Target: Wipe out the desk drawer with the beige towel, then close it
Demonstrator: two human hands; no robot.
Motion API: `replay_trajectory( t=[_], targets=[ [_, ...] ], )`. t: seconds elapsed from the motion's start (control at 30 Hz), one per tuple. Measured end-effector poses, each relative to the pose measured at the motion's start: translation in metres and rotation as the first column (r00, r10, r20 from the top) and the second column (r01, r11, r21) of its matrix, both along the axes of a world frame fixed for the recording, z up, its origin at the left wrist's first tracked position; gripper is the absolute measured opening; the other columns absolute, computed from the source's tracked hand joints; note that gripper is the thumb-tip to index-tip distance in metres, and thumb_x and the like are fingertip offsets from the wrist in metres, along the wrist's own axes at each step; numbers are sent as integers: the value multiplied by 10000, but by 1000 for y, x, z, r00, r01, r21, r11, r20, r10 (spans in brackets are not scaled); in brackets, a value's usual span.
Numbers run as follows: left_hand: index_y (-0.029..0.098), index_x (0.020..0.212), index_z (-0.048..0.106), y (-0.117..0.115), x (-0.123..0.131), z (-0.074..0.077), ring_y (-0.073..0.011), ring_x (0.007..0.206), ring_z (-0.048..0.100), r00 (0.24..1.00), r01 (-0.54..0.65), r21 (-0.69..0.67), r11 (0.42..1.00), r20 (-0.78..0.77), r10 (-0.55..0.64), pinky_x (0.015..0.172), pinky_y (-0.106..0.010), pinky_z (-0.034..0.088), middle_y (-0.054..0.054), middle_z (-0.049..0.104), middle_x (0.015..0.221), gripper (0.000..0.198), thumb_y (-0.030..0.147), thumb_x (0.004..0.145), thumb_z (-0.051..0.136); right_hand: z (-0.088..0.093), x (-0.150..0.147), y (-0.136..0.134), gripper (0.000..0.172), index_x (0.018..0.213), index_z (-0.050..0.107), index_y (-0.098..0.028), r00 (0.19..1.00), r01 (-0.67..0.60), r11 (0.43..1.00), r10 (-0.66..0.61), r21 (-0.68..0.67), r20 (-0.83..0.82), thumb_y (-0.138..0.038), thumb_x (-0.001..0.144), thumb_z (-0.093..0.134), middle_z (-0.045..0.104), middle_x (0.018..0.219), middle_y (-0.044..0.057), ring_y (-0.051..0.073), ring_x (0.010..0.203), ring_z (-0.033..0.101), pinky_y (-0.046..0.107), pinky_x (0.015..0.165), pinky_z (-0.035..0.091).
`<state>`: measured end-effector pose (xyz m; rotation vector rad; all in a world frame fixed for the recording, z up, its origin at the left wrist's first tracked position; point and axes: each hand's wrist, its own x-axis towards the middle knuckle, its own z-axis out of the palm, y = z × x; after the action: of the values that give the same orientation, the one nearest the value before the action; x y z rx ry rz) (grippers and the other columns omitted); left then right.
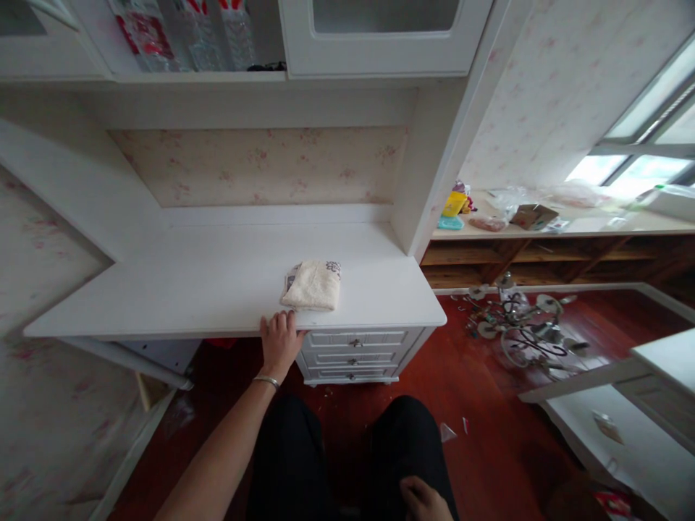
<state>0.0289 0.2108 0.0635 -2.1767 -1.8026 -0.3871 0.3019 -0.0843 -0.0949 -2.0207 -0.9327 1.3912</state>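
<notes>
My left hand [279,340] reaches out and grips the front edge of the white desk [217,289], fingers curled over the edge. A folded cream towel [313,285] lies on the desktop just beyond and to the right of that hand, not touched. My right hand [426,501] rests on my right thigh at the bottom of the view, fingers loosely curled with nothing seen in it. A thin bracelet circles my left wrist.
White drawers [355,354] sit under the desk's right end. Cupboards with bottles [184,32] hang above. A wooden sill shelf [543,224] holds bags and boxes. A chandelier [521,325] lies on the red floor. White furniture [641,405] stands at right.
</notes>
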Motion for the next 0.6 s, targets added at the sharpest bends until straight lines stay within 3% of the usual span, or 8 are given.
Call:
replay_trajectory(
  t=[0.17, 0.23, 0.33, 0.4, 0.5, 0.6],
  targets=[
    [120, 1200, 555, 2, -7, 3, -332, 1055, 491, 1000, 25, -33, 999, -10, -26, 1019, -511, 300, -159, 560, 1034, 511, 469, 828, 595, -11, 1, -1, 388, 723, 655, -280, 999, -34, 997, 31, -65, -45, -598, 660, 442, 562, 439, 8, 210, 436, 589, 267, 404, 375],
    [147, 1195, 567, 7, -20, 6, -316, 1047, 505, 996, 90, -91, 992, 15, -89, 984, -472, 350, -142, 566, 1034, 529, 517, 818, 593, -14, 4, 1, 399, 756, 656, -271, 993, -59, 992, 47, -107, -112, -596, 652, 450, 583, 480, 16, 191, 402, 558, 254, 376, 338],
    [186, 1169, 597, 23, -49, 12, -259, 1039, 531, 976, 209, -188, 960, 100, -193, 967, -386, 397, -107, 581, 1092, 483, 547, 859, 511, -2, 22, 20, 408, 776, 638, -247, 980, -61, 995, 45, -82, -195, -596, 644, 472, 647, 648, 32, 172, 436, 565, 256, 384, 349],
    [169, 1148, 613, 37, -71, 13, -236, 1060, 535, 977, 171, -206, 963, 162, -139, 985, -351, 402, -104, 586, 1133, 467, 517, 903, 422, 22, 45, 48, 404, 805, 631, -226, 986, -49, 997, 56, 51, -154, -580, 681, 481, 654, 715, 37, 187, 560, 614, 281, 489, 443],
    [119, 1229, 573, 58, -95, 10, -266, 1189, 477, 983, -49, -217, 975, 162, 85, 1050, -398, 358, -152, 537, 1269, 512, 455, 920, 342, 74, 90, 108, 447, 910, 635, -194, 987, -37, 970, -2, 239, 160, -567, 772, 430, 675, 851, 73, 231, 779, 645, 343, 700, 510],
    [109, 1389, 427, 71, -102, 5, -355, 1355, 293, 960, -210, -345, 915, 104, 260, 1078, -561, 267, -181, 336, 1479, 644, 518, 919, 264, 129, 127, 173, 487, 1094, 606, -156, 845, -41, 917, -180, 396, 504, -488, 860, 338, 632, 1125, 145, 256, 1070, 583, 386, 949, 441]
  ],
)
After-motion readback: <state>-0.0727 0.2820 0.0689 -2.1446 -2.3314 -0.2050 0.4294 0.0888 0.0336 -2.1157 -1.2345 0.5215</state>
